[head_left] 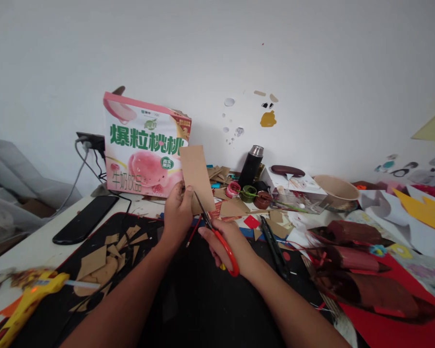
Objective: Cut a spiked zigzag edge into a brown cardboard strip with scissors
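My left hand (179, 210) pinches the left edge of a piece of brown cardboard (196, 171), holding it upright above the black mat (188, 299). In my right hand (234, 241) is a pair of scissors (229, 251) with red-orange handles. Their blades point up and left, against the lower part of the cardboard near my left thumb. Whether the blades have cut into it I cannot tell. A thin red stick (194, 232) lies on the mat just behind the hands.
Cardboard scraps (97, 261) and a yellow glue gun (32, 299) lie left, near a black phone (85, 220). A drink carton (145, 150), a black thermos (251, 164) and paint jars (248, 193) stand behind. A utility knife (274, 246) and brown boat-like models (369, 285) are right.
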A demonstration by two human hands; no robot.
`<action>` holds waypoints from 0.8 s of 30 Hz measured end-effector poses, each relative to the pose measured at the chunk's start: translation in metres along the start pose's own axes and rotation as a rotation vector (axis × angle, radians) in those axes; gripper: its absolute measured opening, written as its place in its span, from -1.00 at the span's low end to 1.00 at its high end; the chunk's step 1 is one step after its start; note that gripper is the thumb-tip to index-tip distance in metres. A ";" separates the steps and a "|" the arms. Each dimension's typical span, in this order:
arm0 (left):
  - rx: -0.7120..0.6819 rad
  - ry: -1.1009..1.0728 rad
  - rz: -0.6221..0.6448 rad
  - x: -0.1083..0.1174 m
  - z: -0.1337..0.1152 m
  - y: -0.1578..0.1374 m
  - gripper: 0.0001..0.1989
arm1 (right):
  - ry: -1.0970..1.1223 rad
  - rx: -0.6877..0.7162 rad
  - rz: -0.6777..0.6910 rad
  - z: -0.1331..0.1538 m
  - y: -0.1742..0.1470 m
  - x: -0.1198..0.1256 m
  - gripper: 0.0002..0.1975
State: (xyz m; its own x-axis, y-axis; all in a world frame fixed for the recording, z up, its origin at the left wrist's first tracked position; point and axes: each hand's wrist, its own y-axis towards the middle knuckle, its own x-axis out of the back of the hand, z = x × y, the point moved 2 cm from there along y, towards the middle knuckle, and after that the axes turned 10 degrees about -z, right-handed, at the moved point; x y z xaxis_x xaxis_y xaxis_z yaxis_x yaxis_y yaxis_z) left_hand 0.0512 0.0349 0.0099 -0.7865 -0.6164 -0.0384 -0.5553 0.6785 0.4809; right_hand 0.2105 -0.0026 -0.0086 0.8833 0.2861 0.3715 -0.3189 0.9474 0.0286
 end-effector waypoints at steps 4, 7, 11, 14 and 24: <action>0.006 0.002 -0.006 -0.001 0.001 0.000 -0.73 | -0.010 0.016 -0.006 -0.002 0.001 0.000 -0.61; -0.001 0.018 -0.008 -0.002 0.002 0.000 -0.73 | -0.011 0.031 -0.001 -0.004 0.000 0.000 -0.63; 0.009 0.005 -0.003 -0.002 0.003 -0.001 -0.72 | -0.024 0.049 -0.016 -0.012 0.001 -0.003 -0.65; 0.019 0.003 0.005 -0.003 0.006 -0.001 -0.70 | -0.040 0.043 -0.055 -0.021 0.004 -0.008 -0.68; 0.002 0.022 0.003 -0.003 0.006 0.000 -0.70 | -0.111 0.102 -0.088 -0.012 0.004 -0.004 -0.71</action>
State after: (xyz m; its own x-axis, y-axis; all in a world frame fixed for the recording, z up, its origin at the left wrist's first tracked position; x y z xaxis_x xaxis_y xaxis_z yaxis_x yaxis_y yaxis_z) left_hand 0.0521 0.0386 0.0048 -0.7820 -0.6230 -0.0179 -0.5536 0.6812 0.4790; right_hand 0.2097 0.0013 -0.0214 0.8678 0.1799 0.4632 -0.2804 0.9469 0.1576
